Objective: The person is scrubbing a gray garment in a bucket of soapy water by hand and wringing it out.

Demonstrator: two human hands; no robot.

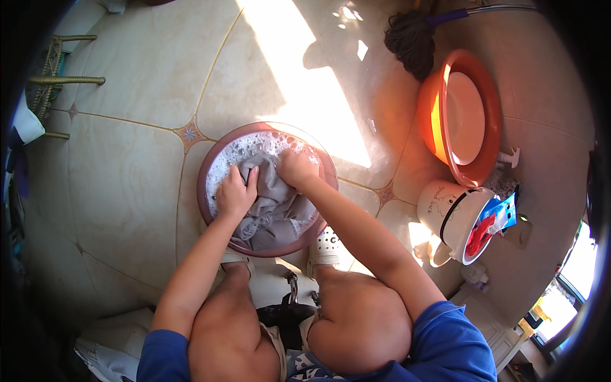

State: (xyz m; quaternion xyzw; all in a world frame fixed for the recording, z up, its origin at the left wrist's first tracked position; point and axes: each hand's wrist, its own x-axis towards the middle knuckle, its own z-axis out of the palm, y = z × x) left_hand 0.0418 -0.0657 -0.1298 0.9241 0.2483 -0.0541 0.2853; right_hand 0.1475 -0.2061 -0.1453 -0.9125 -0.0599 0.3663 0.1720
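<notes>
A round pinkish-brown plastic basin stands on the tiled floor in front of my feet. Foamy water fills it, with a wet grey cloth bunched in the middle and partly under the suds. My left hand grips a raised fold of the cloth at the basin's left side, thumb on top. At the right, my right hand is closed on the cloth, its fingertips hidden in the fabric and foam.
To the right stand an orange basin with a paler basin in it, a white bucket holding colourful packets, and a spray bottle. A dark mop head lies beyond. Woven furniture legs reach in at left.
</notes>
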